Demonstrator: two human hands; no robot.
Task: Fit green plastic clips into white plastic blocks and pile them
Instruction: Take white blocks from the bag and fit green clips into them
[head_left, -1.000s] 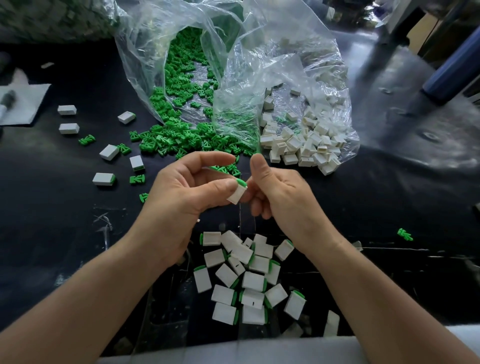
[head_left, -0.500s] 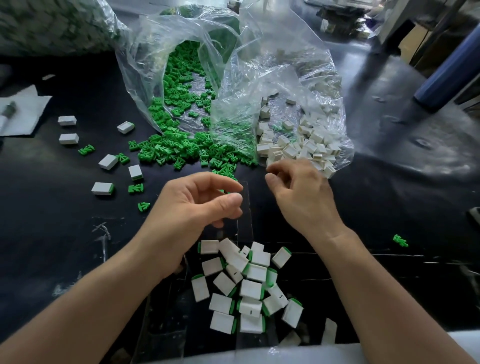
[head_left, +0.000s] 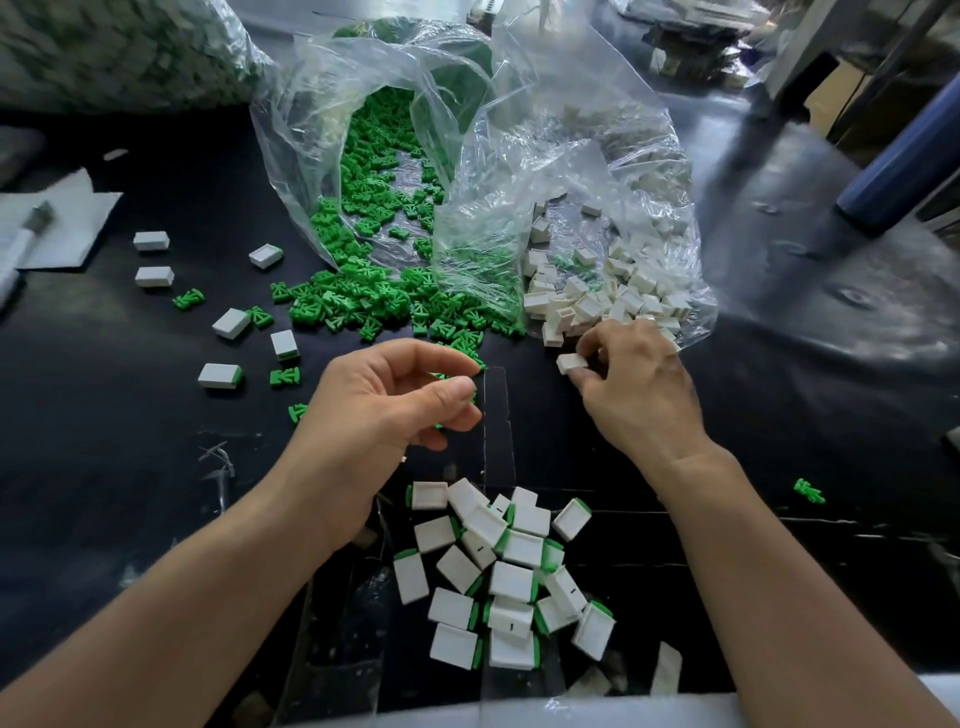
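A big, shiny black table top (head_left: 104, 467) fills most of the view. Soft white light shines off it on the right side of the frame. At the left edge lies a flat white cloth (head_left: 78, 228). A dark blue round tube (head_left: 904, 166) slants across the upper right. At the top right stands a grey machine (head_left: 696, 31), too blurry to make out. Beside it is a brown patch (head_left: 841, 98), maybe floor, maybe a box.

The right hand (head_left: 639, 387) pinched a white block (head_left: 571, 362) at the mouth of a clear bag (head_left: 597, 171). The left hand (head_left: 384, 410) curled over spilled green clips (head_left: 363, 306); whether it held one was unclear. Fitted blocks (head_left: 511, 577) lay piled on the black tabletop (head_left: 104, 441).
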